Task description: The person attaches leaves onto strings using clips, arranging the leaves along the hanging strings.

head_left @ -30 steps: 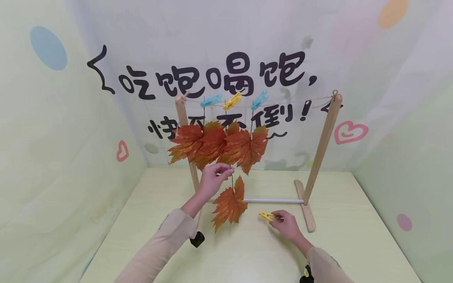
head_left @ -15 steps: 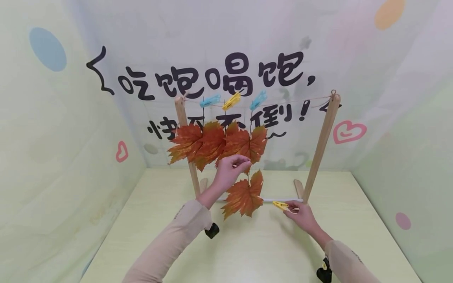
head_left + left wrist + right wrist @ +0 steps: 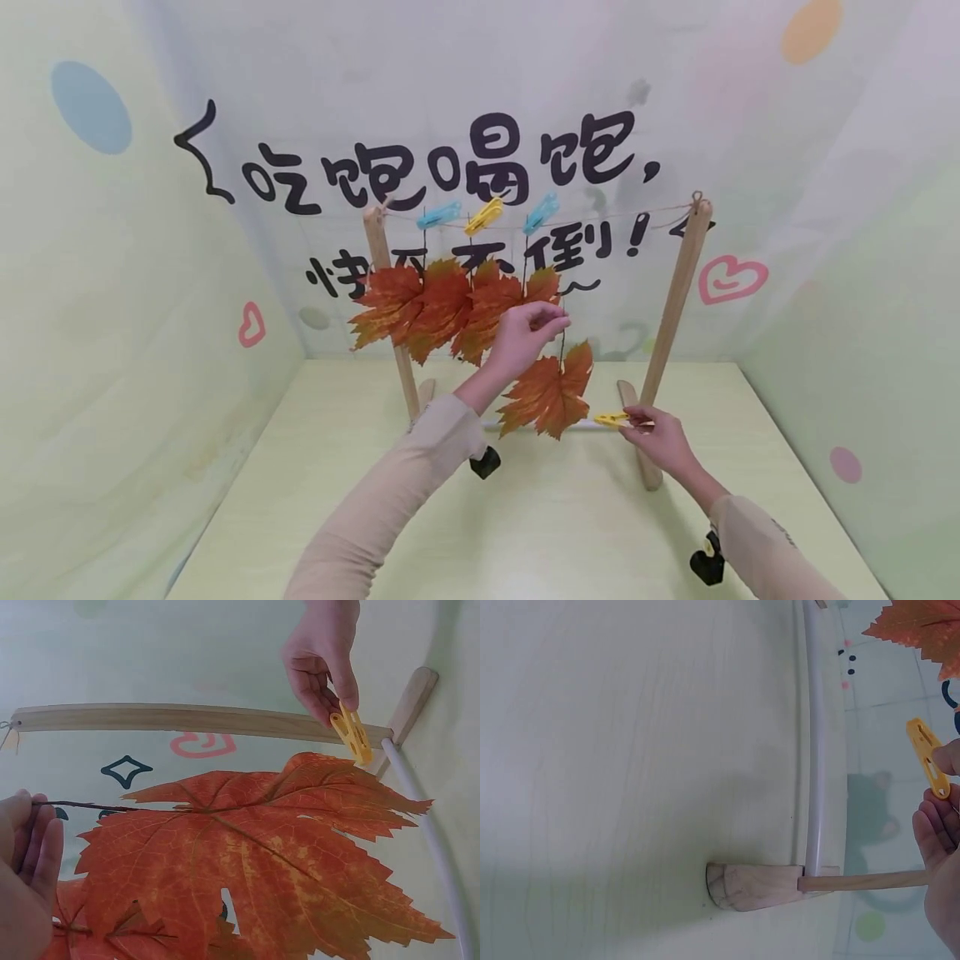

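Observation:
My left hand (image 3: 527, 337) pinches the thin dark stem of an orange-red artificial maple leaf (image 3: 551, 392), which hangs below the fingers; the left wrist view shows the same leaf (image 3: 255, 847) large and close. Lower and to the right, my right hand (image 3: 663, 437) pinches a yellow clothespin (image 3: 611, 419) between thumb and fingers. In the right wrist view this clothespin (image 3: 928, 757) is at the right edge. Behind the left hand, several similar leaves (image 3: 442, 304) hang by their stems from a string (image 3: 600, 220), held by two blue clothespins (image 3: 438, 215) and a yellow one (image 3: 483, 216).
The string runs between two wooden posts, the left one (image 3: 380, 242) behind the leaves and the right one (image 3: 678, 300) near my right hand. A white rod (image 3: 592, 425) joins their bases above the pale tabletop (image 3: 555, 533). A printed cloth backdrop (image 3: 337, 67) surrounds the table.
The left hand has carried the leaf rightward and up, from below the hanging leaves to their right end. The right hand has moved right and up with the yellow clothespin.

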Motion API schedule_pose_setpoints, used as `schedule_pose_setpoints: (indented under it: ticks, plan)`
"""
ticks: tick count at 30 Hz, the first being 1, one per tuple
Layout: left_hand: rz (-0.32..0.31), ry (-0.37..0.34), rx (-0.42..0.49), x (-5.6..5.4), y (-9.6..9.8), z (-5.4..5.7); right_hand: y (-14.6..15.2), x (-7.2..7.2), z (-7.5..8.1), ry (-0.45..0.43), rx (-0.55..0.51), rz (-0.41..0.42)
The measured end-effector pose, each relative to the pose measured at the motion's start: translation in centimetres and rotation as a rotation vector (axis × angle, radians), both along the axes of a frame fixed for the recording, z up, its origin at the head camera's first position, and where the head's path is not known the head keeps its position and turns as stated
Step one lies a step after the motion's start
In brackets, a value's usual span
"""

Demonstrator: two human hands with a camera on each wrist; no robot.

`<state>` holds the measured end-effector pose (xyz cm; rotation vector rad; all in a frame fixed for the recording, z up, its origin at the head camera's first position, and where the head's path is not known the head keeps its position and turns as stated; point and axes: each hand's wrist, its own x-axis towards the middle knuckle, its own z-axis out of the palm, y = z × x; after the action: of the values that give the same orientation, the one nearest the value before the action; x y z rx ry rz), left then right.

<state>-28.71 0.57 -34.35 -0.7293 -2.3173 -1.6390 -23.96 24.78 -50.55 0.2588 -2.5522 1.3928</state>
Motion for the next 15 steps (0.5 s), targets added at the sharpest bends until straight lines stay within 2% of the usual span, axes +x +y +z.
schedule_pose_setpoints:
  ticks: [8,15]
  plan:
    - [0.000,0.035,0.015,-1.0,2.0,1.7,1.2,-0.2,1.3,0.020,0.021,-0.021]
    - [0.014,0.062,0.096,-1.8,3.3,3.5,2.0,-0.4,1.5,0.010,0.037,-0.051]
